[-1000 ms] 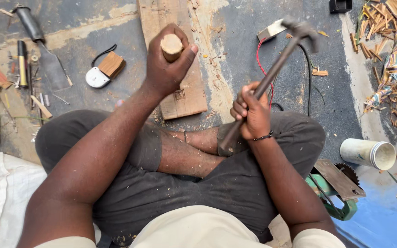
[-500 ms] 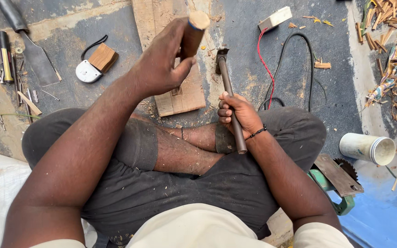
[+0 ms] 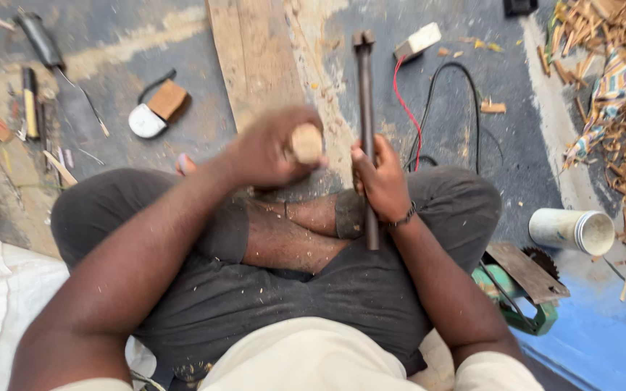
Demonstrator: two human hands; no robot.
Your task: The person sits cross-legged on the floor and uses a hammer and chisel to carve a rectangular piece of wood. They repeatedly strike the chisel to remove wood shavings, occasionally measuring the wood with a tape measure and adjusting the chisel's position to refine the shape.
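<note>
With our left hand (image 3: 266, 153) closed on the wooden peg (image 3: 306, 143) and right hand (image 3: 380, 181) gripping the hammer (image 3: 365, 108), we should steady the peg upright beside it before striking.

Bare wood, dull metal, rough floor.

The wooden block (image 3: 306, 143) looks pale and smooth-sawn; the hammer (image 3: 365, 130) is dark, matt metal; the plank (image 3: 255, 61) is raw, dusty wood on a rough, grey, chalk-smeared floor (image 3: 443, 108); the trousers (image 3: 269, 289) are matt dark cloth.
</note>
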